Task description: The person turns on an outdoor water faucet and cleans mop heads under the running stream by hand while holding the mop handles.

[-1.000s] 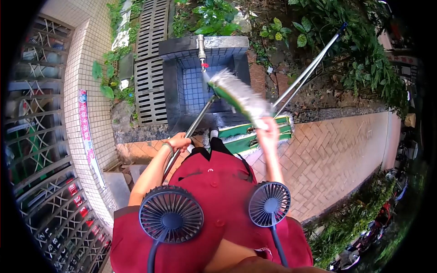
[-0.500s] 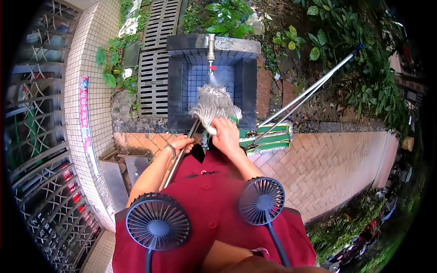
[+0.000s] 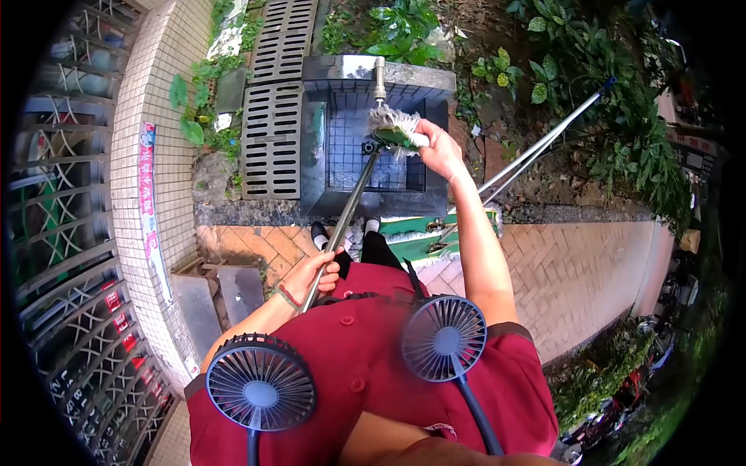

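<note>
My left hand (image 3: 315, 273) is closed round the metal pole (image 3: 351, 203) of a mop, low in front of my body. The mop head (image 3: 395, 130), grey-white strands with a green backing, is at the far end of the pole, over the blue-tiled basin (image 3: 315, 167). My right hand (image 3: 440, 149) grips the right end of the mop head. Just above the strands is the tap (image 3: 380, 78), its outlet partly hidden by them. Two more green mop heads (image 3: 416, 247) lie on the paving beside my feet, their poles (image 3: 544, 140) leaning to the upper right.
A slotted drain cover (image 3: 271, 140) runs left of the basin. Grey slabs (image 3: 196, 307) lean by the tiled wall (image 3: 148, 101), with a metal lattice gate (image 3: 66, 233) further left. Plants (image 3: 622, 116) grow behind and to the right. Two black fans (image 3: 260, 392) hang at my chest.
The mop head swung in towards me, then moved out under the tap. My right hand went with it and is now stretched further forward. My left hand stays on the pole.
</note>
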`<state>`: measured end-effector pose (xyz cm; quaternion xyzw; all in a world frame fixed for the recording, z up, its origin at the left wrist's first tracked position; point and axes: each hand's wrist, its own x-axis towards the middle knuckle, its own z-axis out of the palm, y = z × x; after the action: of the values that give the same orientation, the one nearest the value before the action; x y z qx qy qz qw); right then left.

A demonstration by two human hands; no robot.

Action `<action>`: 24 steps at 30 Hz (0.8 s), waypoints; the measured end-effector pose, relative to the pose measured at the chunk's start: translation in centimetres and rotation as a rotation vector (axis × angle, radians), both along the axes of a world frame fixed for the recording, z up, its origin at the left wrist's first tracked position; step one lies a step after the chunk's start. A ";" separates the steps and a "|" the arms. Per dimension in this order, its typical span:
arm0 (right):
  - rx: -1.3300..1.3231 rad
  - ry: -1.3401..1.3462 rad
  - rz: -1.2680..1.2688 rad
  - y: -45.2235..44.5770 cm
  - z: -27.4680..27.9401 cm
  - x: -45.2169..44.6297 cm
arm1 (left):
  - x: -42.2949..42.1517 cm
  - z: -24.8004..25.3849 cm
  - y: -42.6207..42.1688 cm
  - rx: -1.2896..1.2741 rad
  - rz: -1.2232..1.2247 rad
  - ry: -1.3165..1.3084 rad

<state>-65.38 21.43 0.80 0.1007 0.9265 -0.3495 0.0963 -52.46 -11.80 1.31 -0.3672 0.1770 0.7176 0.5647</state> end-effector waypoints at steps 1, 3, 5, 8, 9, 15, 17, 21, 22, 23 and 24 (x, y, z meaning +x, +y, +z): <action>0.004 0.010 0.000 -0.8 0.2 1.1 | 0.0 0.0 -0.5 0.006 0.009 -0.016; 0.067 0.067 -0.002 -2.9 0.7 3.7 | 0.2 -0.1 -1.7 0.015 0.027 -0.049; 0.063 0.022 -0.041 -4.9 -0.1 6.8 | 1.0 -0.8 -3.2 0.034 0.026 -0.058; 0.095 0.190 -0.008 -8.7 -2.6 12.5 | 1.8 -1.7 -5.4 -0.002 -0.045 -0.024; 0.146 0.296 -0.007 -10.0 -4.4 14.4 | 1.7 -1.9 -5.9 -0.024 -0.075 0.002; 0.065 0.231 -0.248 -17.8 -9.6 23.4 | 2.6 -3.9 -7.9 -0.205 -0.195 0.041; 0.077 0.197 -0.251 -17.8 -9.9 24.5 | 2.6 -4.6 -8.4 -0.311 -0.363 0.536; 0.131 0.254 -0.210 -16.2 -8.6 23.2 | 0.4 0.1 -6.4 -0.725 -0.489 2.058; 0.103 0.214 -0.205 -15.8 -8.2 22.5 | -0.7 2.1 -5.8 -0.277 -0.538 1.827; 0.112 0.210 -0.167 -15.5 -7.4 21.7 | -1.1 5.5 -5.1 0.083 -0.564 1.413; 0.117 0.191 -0.136 -15.2 -7.0 21.0 | -1.9 9.5 -4.3 0.329 -0.619 1.314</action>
<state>-44.38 6.25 -6.25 0.1348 0.9414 -0.3085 -0.0224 -54.34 -16.10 10.80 0.2937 0.4637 0.6148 0.5664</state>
